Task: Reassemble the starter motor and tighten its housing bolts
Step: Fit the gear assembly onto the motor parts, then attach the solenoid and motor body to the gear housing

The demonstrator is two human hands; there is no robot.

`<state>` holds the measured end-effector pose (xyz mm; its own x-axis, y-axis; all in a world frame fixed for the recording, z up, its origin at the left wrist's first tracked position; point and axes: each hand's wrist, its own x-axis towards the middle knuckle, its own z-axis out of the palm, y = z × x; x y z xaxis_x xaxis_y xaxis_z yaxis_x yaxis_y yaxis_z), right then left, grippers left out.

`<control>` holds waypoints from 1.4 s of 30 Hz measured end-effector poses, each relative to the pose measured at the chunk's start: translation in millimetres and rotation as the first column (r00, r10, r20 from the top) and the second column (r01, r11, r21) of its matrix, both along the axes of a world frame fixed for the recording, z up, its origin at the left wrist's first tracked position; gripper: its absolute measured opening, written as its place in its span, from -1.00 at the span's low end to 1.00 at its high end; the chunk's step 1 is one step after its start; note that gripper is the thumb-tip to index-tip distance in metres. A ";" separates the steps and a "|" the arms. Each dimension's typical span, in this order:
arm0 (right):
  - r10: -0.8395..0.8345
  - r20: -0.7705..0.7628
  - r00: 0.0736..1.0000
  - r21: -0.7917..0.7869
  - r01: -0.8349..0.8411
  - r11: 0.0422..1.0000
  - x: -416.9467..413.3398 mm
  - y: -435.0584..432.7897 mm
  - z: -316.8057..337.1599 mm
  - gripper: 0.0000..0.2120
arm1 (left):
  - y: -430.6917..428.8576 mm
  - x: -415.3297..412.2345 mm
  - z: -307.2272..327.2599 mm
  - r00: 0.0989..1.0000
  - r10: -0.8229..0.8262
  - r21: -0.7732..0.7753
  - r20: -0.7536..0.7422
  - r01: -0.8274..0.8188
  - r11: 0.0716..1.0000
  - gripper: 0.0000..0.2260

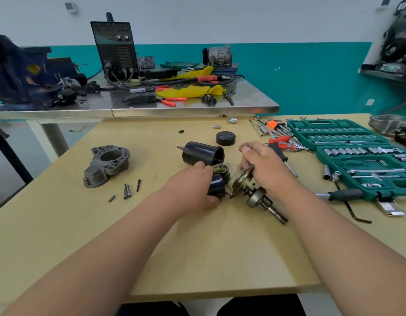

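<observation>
The starter motor is in pieces near the middle of the table, so the job looks to be at an early stage. The left hand curls its fingers round a small black cylinder, and the right hand pinches the round plate at the head of the geared shaft. The two parts are close together, but I cannot tell whether they are joined yet.

Just behind the hands, the black motor can lies on its side, open and apart from the rest. A black cap sits farther back. The grey end housing rests well apart toward the left edge, with loose bolts just in front of it. By my judgement, the fitting of the can, cap and housing and all the bolt tightening remain. The socket set lies open along the right edge.
</observation>
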<state>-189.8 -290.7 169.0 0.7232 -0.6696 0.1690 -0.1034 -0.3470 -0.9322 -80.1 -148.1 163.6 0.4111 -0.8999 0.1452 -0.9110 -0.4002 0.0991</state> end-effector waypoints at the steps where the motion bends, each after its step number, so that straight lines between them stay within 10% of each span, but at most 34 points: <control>1: 0.022 -0.014 1.000 -0.020 -0.023 1.000 -0.6 1.7 0.7 -0.82 | 6.1 2.8 -1.3 0.998 -0.049 -0.027 -0.050 0.047 0.998 -0.47; 5: 0.120 -0.023 0.992 -0.016 -0.121 0.993 -2.9 6.8 -3.6 -0.82 | 42.4 14.2 -14.8 0.940 -0.239 -0.265 -0.243 0.172 0.949 -0.40; 12: 0.108 -0.139 0.984 -0.105 -0.123 0.987 8.0 22.5 7.4 -0.82 | 56.5 7.2 -17.0 0.931 -0.363 -0.534 -0.024 0.296 0.792 -0.42; 18: 0.143 -0.256 0.956 -0.181 -0.193 0.964 21.3 30.5 17.5 -0.81 | 53.0 11.9 -15.6 0.871 -0.425 -0.478 0.247 0.491 0.728 -0.42; 28: 0.110 -0.303 0.947 -0.148 -0.161 0.976 32.0 29.7 18.2 -0.79 | 36.5 16.8 -21.4 0.894 -0.397 -0.548 0.208 0.443 0.710 -0.42; 38: 0.363 -0.545 0.756 -0.210 -0.542 0.813 53.9 37.7 29.3 -0.86 | 46.6 9.1 -14.4 0.912 -0.349 -0.575 0.214 0.406 0.710 -0.42; 42: 0.217 -0.265 0.940 -0.227 -0.279 0.933 50.1 38.0 40.2 -0.86 | 49.7 8.0 -12.6 0.946 -0.308 -0.627 0.098 0.299 0.720 -0.54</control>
